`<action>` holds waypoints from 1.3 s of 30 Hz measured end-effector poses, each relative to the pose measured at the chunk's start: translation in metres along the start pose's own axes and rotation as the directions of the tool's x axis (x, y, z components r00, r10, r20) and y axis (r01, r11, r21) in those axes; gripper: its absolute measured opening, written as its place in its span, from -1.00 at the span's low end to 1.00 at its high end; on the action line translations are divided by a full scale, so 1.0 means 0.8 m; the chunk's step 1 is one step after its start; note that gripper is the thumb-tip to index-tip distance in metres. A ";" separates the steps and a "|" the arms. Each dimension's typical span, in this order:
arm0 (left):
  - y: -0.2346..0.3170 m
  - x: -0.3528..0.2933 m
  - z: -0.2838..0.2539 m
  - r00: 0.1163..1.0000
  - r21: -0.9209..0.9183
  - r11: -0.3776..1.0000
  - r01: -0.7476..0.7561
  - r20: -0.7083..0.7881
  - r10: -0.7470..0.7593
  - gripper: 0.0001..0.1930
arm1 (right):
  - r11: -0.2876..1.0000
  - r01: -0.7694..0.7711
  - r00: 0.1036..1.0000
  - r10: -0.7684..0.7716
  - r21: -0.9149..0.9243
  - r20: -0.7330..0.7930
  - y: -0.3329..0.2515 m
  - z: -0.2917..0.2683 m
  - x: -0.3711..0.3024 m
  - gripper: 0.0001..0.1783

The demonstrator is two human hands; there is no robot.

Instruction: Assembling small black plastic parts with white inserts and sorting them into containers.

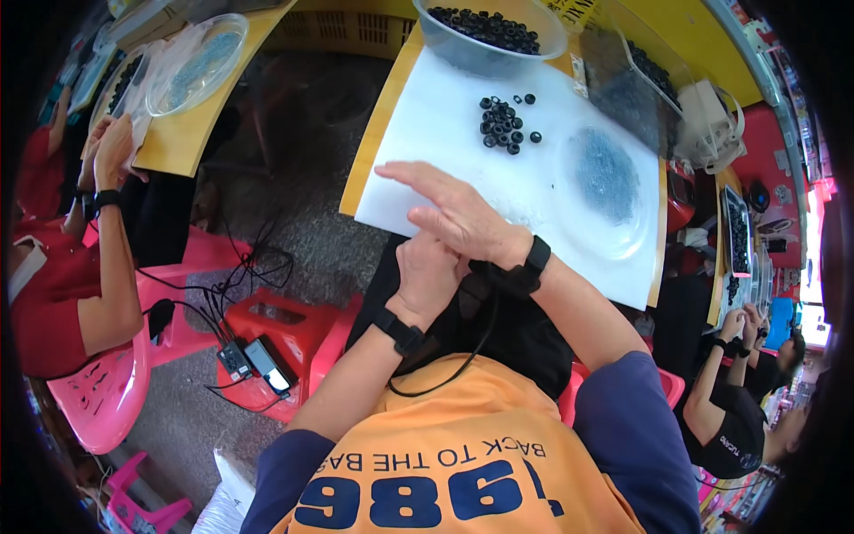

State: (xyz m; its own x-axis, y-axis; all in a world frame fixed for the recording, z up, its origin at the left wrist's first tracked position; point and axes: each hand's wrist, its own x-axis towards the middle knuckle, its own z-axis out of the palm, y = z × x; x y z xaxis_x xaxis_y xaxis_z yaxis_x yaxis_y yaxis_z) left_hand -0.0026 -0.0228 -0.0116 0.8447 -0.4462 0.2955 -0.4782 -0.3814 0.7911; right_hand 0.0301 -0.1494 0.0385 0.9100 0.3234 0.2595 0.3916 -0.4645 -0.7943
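My left hand (pixel 428 278) is closed in a fist just in front of the table edge, beneath my right hand. Whatever its fingers hold, if anything, is hidden. Above it, my right hand (pixel 467 214) reaches across with fingers stretched out over the table's near edge, holding nothing. Both wrists wear black bands, and a black cable (pixel 463 365) hangs by the right one. On the white sheet (pixel 427 133) beyond lies a loose pile of small black bead-like parts (pixel 503 125). To its right sits a shallow clear round tray (pixel 642 236) with fine bluish bits in it.
A clear bowl (pixel 489 60) of black parts stands at the table's far side, with a clear bin (pixel 623 93) to its right. At left, a red stool (pixel 276 320) carries small devices and tangled cables. Other people work at tables on both sides.
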 end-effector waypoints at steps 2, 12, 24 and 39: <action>-0.004 0.001 0.005 1.000 -0.010 1.000 0.007 -0.025 -0.007 -0.87 | 0.997 -0.053 0.997 0.049 0.062 0.056 0.007 0.002 -0.002 -0.35; -0.013 -0.001 0.008 0.993 -0.093 0.994 -0.061 -0.106 0.051 -0.89 | 0.972 -0.177 0.975 0.152 0.151 0.165 0.003 0.002 0.002 -0.46; -0.013 0.001 0.008 0.994 -0.066 0.996 -0.058 -0.091 0.052 -0.87 | 0.978 -0.181 0.981 0.172 0.101 0.088 -0.007 0.000 -0.002 -0.53; -0.014 0.008 0.003 0.977 -0.030 0.984 -0.178 -0.123 0.173 -0.82 | 0.964 -0.206 0.975 0.188 0.168 0.117 0.002 -0.004 -0.004 -0.54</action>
State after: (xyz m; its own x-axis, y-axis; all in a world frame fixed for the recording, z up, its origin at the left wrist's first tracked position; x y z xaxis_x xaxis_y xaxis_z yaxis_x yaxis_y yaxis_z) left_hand 0.0078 -0.0233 -0.0198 0.7725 -0.4022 0.4914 -0.6132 -0.2712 0.7419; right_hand 0.0281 -0.1539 0.0385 0.9451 0.3244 0.0398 0.1674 -0.3759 -0.9114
